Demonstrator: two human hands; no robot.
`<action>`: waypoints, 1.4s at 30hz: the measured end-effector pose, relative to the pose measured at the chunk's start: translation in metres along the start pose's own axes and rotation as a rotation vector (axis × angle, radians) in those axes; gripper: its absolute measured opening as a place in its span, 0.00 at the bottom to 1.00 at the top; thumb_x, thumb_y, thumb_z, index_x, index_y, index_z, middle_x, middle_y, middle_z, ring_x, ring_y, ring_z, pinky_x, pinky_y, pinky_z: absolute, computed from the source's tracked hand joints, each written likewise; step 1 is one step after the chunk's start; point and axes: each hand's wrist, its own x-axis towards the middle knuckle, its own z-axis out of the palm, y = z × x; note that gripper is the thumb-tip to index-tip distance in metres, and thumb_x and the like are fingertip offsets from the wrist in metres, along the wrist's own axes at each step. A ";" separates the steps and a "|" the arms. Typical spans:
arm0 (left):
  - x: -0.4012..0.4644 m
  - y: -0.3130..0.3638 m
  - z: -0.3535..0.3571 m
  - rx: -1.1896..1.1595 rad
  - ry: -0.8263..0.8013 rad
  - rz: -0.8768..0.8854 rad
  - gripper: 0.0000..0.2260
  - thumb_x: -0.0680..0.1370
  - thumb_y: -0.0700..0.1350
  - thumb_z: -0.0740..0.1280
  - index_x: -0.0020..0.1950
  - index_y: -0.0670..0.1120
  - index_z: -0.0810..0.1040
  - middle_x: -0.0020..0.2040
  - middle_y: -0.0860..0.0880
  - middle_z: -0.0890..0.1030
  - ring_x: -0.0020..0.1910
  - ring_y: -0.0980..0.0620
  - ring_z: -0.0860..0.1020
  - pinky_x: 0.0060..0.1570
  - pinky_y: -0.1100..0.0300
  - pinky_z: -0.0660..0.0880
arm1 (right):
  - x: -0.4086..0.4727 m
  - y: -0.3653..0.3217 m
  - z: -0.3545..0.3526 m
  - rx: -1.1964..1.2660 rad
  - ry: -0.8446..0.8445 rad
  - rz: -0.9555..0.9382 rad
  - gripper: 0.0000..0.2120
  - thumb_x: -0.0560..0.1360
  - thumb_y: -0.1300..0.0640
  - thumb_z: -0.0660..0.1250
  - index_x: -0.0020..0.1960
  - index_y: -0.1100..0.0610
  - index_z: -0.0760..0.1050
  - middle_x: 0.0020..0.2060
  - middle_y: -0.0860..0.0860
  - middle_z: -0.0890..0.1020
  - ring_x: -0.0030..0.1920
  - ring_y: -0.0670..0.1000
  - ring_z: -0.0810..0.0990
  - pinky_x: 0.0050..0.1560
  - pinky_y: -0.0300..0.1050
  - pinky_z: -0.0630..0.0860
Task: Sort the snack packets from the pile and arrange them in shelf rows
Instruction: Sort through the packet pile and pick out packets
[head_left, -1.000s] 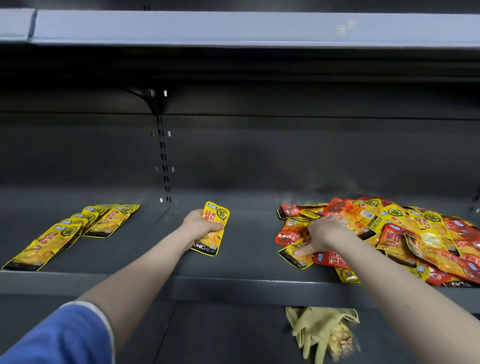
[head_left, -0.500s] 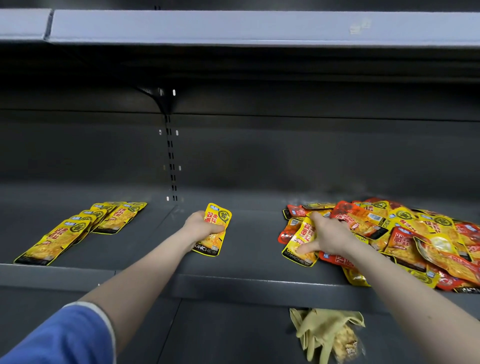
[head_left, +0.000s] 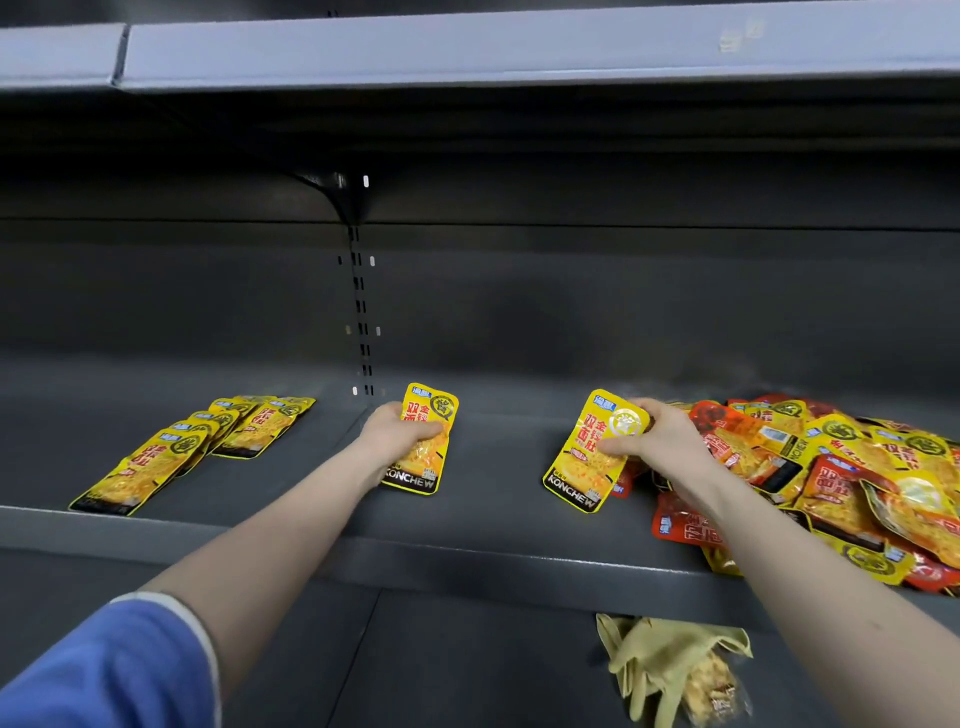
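Observation:
A pile of yellow and red snack packets (head_left: 831, 467) covers the right end of the dark grey shelf (head_left: 493, 561). My right hand (head_left: 660, 441) grips one yellow packet (head_left: 587, 457) lifted at the pile's left edge. My left hand (head_left: 395, 436) holds a stack of yellow packets (head_left: 423, 447) upright-tilted at the shelf's middle. Two overlapping rows of yellow packets (head_left: 192, 447) lie on the shelf's left part.
An upper shelf (head_left: 519, 47) overhangs the working space. A slotted upright (head_left: 361, 312) runs down the back wall. On the lower shelf, pale yellow rubber gloves (head_left: 660, 665) and a clear snack bag (head_left: 717, 691) lie below the pile.
My right hand has pulled a yellow packet out of the pile and raised it toward the left. My left hand keeps its stack in nearly the same place.

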 end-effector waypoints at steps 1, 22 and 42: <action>-0.001 0.002 -0.004 -0.013 0.014 0.005 0.06 0.74 0.38 0.71 0.42 0.45 0.75 0.39 0.47 0.80 0.35 0.50 0.78 0.40 0.59 0.76 | 0.000 0.000 0.003 0.033 -0.012 0.020 0.13 0.65 0.68 0.76 0.45 0.57 0.76 0.39 0.52 0.82 0.36 0.48 0.79 0.35 0.35 0.75; 0.074 -0.023 -0.248 -0.154 0.094 0.057 0.12 0.74 0.39 0.71 0.56 0.39 0.75 0.42 0.43 0.80 0.36 0.48 0.79 0.40 0.56 0.77 | 0.024 -0.081 0.233 0.251 0.089 0.108 0.06 0.70 0.63 0.73 0.46 0.61 0.79 0.37 0.53 0.82 0.34 0.48 0.79 0.29 0.36 0.73; 0.101 -0.063 -0.311 -0.229 0.121 -0.015 0.06 0.75 0.38 0.69 0.49 0.42 0.74 0.44 0.43 0.80 0.38 0.46 0.79 0.50 0.50 0.77 | 0.045 -0.122 0.377 0.235 -0.255 0.254 0.06 0.70 0.65 0.73 0.39 0.59 0.76 0.27 0.48 0.81 0.28 0.43 0.78 0.28 0.35 0.74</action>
